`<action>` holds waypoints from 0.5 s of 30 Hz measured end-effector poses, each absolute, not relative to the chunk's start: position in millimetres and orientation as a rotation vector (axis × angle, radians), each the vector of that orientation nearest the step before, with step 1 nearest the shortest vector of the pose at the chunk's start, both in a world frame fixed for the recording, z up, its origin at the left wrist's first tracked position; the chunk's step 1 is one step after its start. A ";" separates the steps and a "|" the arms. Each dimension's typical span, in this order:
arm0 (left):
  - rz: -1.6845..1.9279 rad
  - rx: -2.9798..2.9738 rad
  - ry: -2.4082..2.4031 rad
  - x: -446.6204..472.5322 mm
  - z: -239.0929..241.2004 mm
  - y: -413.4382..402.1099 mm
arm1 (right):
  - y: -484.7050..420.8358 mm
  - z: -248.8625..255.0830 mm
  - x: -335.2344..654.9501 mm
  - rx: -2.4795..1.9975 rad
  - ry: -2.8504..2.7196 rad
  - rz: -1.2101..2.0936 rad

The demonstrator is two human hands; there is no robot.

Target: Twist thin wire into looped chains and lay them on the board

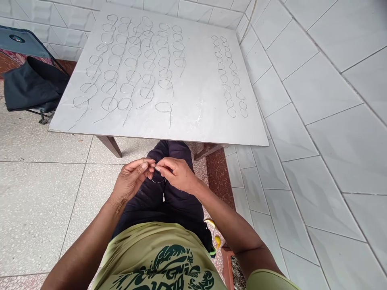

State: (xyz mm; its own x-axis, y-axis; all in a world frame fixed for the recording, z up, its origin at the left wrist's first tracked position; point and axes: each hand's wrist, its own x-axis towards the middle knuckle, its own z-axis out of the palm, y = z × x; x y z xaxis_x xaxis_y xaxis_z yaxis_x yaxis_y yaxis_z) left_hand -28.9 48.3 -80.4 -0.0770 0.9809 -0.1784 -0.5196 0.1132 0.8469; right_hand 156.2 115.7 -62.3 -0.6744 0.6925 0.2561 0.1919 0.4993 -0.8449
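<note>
Here we are, both hands over the lap: the left hand (pixel 131 179) has thumb and fingers pinching a thin wire (pixel 157 182), and the right hand (pixel 178 173) pinches it too, coming in from three o'clock. The two sets of fingertips sit so close I can't tell whether they touch. The wire bends in a curve below the grip, towards six o'clock, over the dark trousers (pixel 157 201). Held short like this, it looks steadied for fine finger work, both ends of the pinch under control.

Up at twelve o'clock, the worktop (pixel 196 129)! Between eleven and twelve, wire loops (pixel 132 68) lie in columns, many tails pointing to six or seven o'clock; the ordering seems meant to keep such springy pieces sorted, though some tails cross neighbouring loops. Between one and two o'clock, smaller figure-eight wires (pixel 224 78) run in two columns, well apart from the loops, presumably so the two kinds don't mix.

Now, writing: at six o'clock the green shirt (pixel 142 237) carries dark lettering among wave shapes, too folded to read surely. Out at ten o'clock, a round badge (pixel 17 38) marks the chair back (pixel 28 44), too small to make out.
</note>
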 end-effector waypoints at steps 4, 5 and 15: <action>1.402 0.603 0.934 -28.9 -81.8 49.3 | 116.2 -60.6 156.8 -0.682 -2.167 1.135; 1.402 0.599 0.929 -28.9 -82.0 49.4 | 116.4 -60.3 157.1 -0.672 -2.168 1.142; 1.365 0.581 0.944 -27.6 -80.2 51.3 | 114.9 -58.3 159.6 -0.675 -2.185 1.175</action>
State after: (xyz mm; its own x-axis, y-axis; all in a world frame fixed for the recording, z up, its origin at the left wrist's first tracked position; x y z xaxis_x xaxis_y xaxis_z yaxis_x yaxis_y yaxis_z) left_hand -27.6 51.3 -80.2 -0.0569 0.9732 -0.2230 -0.5525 0.1553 0.8189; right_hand 159.6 114.9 -58.3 -0.7144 0.6580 0.2382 0.1640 0.4883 -0.8571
